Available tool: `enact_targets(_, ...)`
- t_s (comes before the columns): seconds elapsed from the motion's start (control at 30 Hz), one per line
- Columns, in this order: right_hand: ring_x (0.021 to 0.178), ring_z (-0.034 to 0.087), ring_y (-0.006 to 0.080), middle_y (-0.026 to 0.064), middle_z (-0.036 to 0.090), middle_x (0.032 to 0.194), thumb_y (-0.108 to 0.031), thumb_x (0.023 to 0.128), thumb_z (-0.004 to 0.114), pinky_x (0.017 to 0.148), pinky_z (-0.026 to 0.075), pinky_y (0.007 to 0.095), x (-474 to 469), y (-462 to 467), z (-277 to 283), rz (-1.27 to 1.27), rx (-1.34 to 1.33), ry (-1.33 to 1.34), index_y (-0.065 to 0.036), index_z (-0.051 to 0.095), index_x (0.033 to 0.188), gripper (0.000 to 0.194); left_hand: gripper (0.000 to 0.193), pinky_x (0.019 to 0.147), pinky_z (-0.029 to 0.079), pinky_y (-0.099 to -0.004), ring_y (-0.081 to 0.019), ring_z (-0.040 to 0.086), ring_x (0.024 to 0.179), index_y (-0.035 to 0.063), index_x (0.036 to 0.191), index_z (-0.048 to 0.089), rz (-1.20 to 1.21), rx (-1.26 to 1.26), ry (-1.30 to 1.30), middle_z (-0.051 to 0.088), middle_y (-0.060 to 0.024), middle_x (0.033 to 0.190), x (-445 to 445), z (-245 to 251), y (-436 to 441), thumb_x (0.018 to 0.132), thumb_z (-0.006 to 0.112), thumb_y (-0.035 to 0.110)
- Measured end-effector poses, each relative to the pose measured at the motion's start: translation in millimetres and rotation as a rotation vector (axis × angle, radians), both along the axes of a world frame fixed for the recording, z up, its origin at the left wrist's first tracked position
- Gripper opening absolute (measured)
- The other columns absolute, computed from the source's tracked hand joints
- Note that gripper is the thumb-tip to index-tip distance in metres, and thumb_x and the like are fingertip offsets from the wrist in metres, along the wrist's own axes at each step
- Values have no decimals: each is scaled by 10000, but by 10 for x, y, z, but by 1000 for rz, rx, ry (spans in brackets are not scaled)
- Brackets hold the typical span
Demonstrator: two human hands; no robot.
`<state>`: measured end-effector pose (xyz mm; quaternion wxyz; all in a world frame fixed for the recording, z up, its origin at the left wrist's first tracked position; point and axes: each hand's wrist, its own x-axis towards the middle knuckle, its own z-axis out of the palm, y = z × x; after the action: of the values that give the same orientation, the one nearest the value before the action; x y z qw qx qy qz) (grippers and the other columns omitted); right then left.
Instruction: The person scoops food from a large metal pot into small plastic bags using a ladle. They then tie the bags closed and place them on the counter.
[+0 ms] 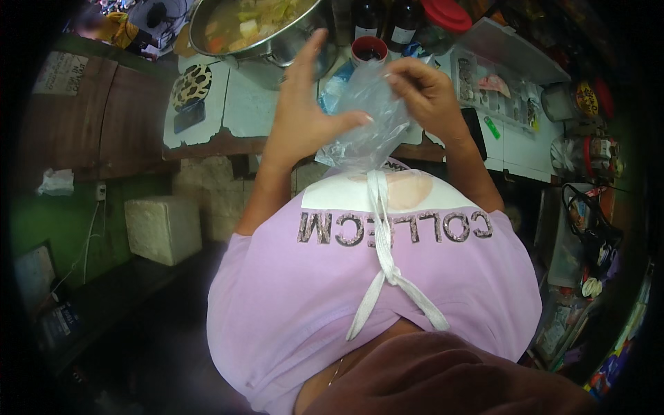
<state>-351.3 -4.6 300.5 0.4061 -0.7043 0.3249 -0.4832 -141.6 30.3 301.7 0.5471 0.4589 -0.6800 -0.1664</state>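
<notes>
My right hand (pixel 428 96) pinches the upper edge of a clear plastic bag (pixel 371 114) between thumb and fingertips. The bag hangs crumpled in front of my chest, over the counter's front edge. My left hand (pixel 306 106) is spread to the left of the bag, fingers pointing up and thumb stretched across the bag's near side. Whether that thumb touches the plastic I cannot tell. Behind the bag, a blue-tinted plastic packet (pixel 334 91) and a red cup of dark liquid (pixel 369 49) are partly covered.
A large steel pot of soup with vegetables (pixel 290 57) stands at the back left. Dark bottles (pixel 403 26) are behind the cup. A divided coin box (pixel 498 98) with its lid up, a green lighter (pixel 492 128) and several jars (pixel 563 101) occupy the right. A person (pixel 116 31) is far left.
</notes>
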Motion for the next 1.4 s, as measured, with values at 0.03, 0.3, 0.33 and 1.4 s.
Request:
enact_targets(0.03,668,552,85,11,620,778,-130,910,665,604,442,203,62,18,-7,83,-39,45,-36,663,1009,136,460,888,483,-317,-189,624,970,8,1210,586,-99,113,0,662,-103,1081,-31,43,17,811,746,173)
enact_targets(0.3,780,577,88,6,618,824,-93,790,761,713,469,240,-638,-161,-10,152,213,470,8,661,955,218,196,630,490,-232,-73,592,716,41,1048,654,-180,495,529,678,-31,925,408,-50,-103,874,702,119)
enact_targets(0.33,811,591,94,19,638,860,-57,792,750,748,479,244,-731,-186,-53,145,280,411,11,660,968,209,168,624,486,-228,-77,589,725,59,1030,658,-115,487,574,677,-30,943,492,-83,-101,874,699,107)
enact_targets(1.4,955,612,116,69,643,1133,-83,896,654,816,501,247,-56,-19,-279,170,211,-89,-23,605,1254,366,577,715,512,-341,-267,673,762,162,1488,304,-234,172,94,684,-172,994,-334,-315,-230,954,506,78)
